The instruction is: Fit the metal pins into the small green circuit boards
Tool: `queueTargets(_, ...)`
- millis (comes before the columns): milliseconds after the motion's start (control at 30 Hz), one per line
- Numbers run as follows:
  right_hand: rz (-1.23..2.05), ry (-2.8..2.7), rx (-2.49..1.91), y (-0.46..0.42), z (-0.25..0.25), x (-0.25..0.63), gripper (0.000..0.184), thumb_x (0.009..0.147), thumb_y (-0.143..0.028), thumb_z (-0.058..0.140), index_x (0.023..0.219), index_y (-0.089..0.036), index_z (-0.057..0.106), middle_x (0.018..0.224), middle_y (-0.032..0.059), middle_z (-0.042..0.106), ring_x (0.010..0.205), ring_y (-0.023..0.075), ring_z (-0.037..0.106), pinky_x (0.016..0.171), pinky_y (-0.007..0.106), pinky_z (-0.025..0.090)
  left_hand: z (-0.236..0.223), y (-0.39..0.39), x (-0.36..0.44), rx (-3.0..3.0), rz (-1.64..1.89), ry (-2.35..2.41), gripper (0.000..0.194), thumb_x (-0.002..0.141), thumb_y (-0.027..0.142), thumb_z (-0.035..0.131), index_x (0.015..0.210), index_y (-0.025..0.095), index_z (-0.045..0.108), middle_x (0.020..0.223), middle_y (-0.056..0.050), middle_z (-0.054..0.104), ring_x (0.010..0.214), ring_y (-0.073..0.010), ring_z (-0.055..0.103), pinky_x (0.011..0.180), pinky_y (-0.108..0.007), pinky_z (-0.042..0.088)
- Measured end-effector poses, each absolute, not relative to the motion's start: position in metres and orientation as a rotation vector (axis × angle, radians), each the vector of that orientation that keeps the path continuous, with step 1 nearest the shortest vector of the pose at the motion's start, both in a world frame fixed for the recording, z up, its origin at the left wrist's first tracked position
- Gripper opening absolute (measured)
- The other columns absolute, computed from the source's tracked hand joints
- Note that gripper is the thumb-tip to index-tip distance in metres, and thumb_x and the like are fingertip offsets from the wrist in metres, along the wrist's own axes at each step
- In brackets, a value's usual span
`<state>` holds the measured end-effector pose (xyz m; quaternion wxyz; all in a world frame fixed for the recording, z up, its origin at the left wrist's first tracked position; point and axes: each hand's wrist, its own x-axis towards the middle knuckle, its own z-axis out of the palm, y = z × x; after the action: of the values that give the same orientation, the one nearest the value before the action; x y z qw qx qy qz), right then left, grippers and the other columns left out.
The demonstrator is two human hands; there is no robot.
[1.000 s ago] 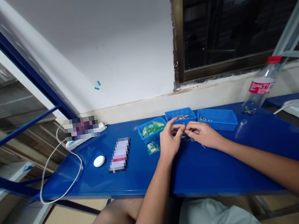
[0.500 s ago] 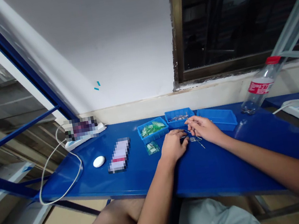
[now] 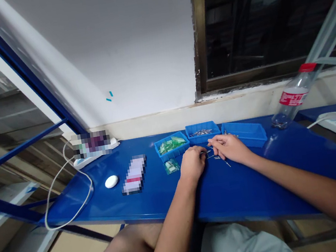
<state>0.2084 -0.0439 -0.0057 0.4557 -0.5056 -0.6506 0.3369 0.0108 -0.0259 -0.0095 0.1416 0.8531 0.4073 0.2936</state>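
My left hand (image 3: pixel 192 162) rests low over the table with its fingers curled in. A thin metal pin (image 3: pixel 204 152) pokes out at its fingertips. Across from it my right hand (image 3: pixel 230 146) is closed in a pinch, thumb against fingers; what it holds is too small to make out. Between and below the hands lie several loose metal pins (image 3: pixel 226 162) with thin shanks. Behind them a blue bin (image 3: pixel 204 138) contains many similar pins. Another blue bin (image 3: pixel 251 141), partly covered by my right hand, shows a few small metal pieces at its left end.
Green packets fill a blue bin (image 3: pixel 175 154) on the left, and a small clear packet (image 3: pixel 171 166) lies before it. Further left are a pixelated phone-like object (image 3: pixel 135 174), a white oval object (image 3: pixel 111 181) and a cable (image 3: pixel 71 221). A plastic bottle (image 3: pixel 292 98) stands at right.
My hands were together at the fingertips a second ago and have since moved apart, down to the loose pins. Over the last half second the left fingers have curled in, and the right hand has lowered slightly.
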Motion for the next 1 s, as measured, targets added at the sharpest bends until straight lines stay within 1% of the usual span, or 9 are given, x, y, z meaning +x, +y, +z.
queueTargets(133, 0.795, -1.662, -1.269, -0.049, -0.005, 0.207, 0.042, 0.099, -0.059, 0.057, 0.083, -0.022, 0.069, 0.063, 0.0000, 0.068, 0.045, 0.0144, 0.059, 0.050, 0.029, 0.051, -0.010, -0.025, 0.010, 2.456, 0.885, 1.168, 0.021, 0.093, 0.010, 0.060, 0.102, 0.020, 0.076, 0.104, -0.008, 0.077, 0.097, -0.0226, 0.072, 0.090, -0.032, 0.056)
queueTargets(267, 0.766, -1.678, -1.260, -0.049, -0.006, 0.207, 0.036, 0.100, -0.054, 0.057, 0.089, -0.022, 0.070, 0.068, 0.0002, 0.070, 0.048, 0.0149, 0.062, 0.052, 0.030, 0.052, -0.010, -0.026, 0.011, 2.403, 0.948, 1.190, 0.019, 0.092, 0.009, 0.061, 0.102, 0.020, 0.073, 0.105, -0.008, 0.077, 0.100, -0.0246, 0.072, 0.093, -0.036, 0.056)
queueTargets(333, 0.730, -1.666, -1.242, -0.047, -0.007, 0.208, 0.031, 0.099, -0.051, 0.059, 0.097, -0.022, 0.071, 0.076, 0.0020, 0.073, 0.056, 0.0170, 0.068, 0.057, 0.031, 0.056, -0.009, -0.026, 0.011, 2.318, 1.040, 1.166, 0.025, 0.093, 0.010, 0.061, 0.114, 0.020, 0.069, 0.109, -0.008, 0.076, 0.101, -0.0236, 0.072, 0.094, -0.036, 0.056)
queueTargets(433, 0.646, -1.649, -1.227, -0.045, -0.009, 0.209, 0.025, 0.096, -0.045, 0.066, 0.107, -0.023, 0.071, 0.092, 0.0054, 0.078, 0.079, 0.0218, 0.076, 0.068, 0.033, 0.061, -0.007, -0.027, 0.012, 2.201, 1.170, 1.092, 0.034, 0.096, 0.011, 0.058, 0.129, 0.021, 0.060, 0.112, -0.008, 0.075, 0.102, -0.0209, 0.072, 0.096, -0.035, 0.057)
queueTargets(567, 0.532, -1.705, -1.215, -0.042, -0.013, 0.210, 0.023, 0.095, -0.041, 0.066, 0.109, -0.024, 0.073, 0.102, 0.0076, 0.078, 0.091, 0.0242, 0.076, 0.071, 0.034, 0.061, -0.005, -0.028, 0.014, 2.168, 1.247, 0.987, 0.035, 0.098, 0.012, 0.057, 0.131, 0.021, 0.058, 0.115, -0.009, 0.073, 0.104, -0.0201, 0.072, 0.101, -0.037, 0.057)
queueTargets(667, 0.496, -1.731, -1.194, -0.041, -0.016, 0.210, 0.023, 0.094, -0.041, 0.066, 0.107, -0.023, 0.073, 0.103, 0.0078, 0.078, 0.089, 0.0235, 0.075, 0.068, 0.033, 0.060, -0.002, -0.029, 0.015, 2.131, 1.294, 0.927, 0.030, 0.098, 0.013, 0.057, 0.127, 0.020, 0.061, 0.114, -0.009, 0.072, 0.102, -0.0196, 0.072, 0.099, -0.036, 0.059)
queueTargets(800, 0.482, -1.764, -1.181, -0.041, -0.015, 0.209, 0.021, 0.093, -0.039, 0.066, 0.105, -0.023, 0.073, 0.103, 0.0074, 0.077, 0.086, 0.0226, 0.073, 0.071, 0.033, 0.060, 0.001, -0.031, 0.016, 2.055, 1.340, 0.934, 0.018, 0.095, 0.012, 0.061, 0.108, 0.019, 0.069, 0.107, -0.007, 0.074, 0.096, -0.0182, 0.074, 0.088, -0.031, 0.063)
queueTargets(867, 0.455, -1.773, -1.211, -0.042, -0.013, 0.208, 0.019, 0.093, -0.038, 0.066, 0.103, -0.023, 0.072, 0.099, 0.0062, 0.077, 0.074, 0.0196, 0.071, 0.066, 0.032, 0.057, 0.002, -0.031, 0.017, 2.019, 1.340, 0.940, 0.013, 0.093, 0.014, 0.064, 0.102, 0.019, 0.072, 0.105, -0.006, 0.075, 0.095, -0.0181, 0.074, 0.085, -0.030, 0.064)
queueTargets(1000, 0.467, -1.755, -1.259, -0.044, -0.012, 0.208, 0.015, 0.090, -0.036, 0.066, 0.098, -0.023, 0.069, 0.090, 0.0023, 0.075, 0.050, 0.0117, 0.053, 0.051, 0.028, 0.045, 0.002, -0.030, 0.017, 1.957, 1.324, 0.920, 0.010, 0.093, 0.018, 0.068, 0.100, 0.019, 0.076, 0.106, -0.006, 0.079, 0.094, -0.0191, 0.076, 0.089, -0.032, 0.064)
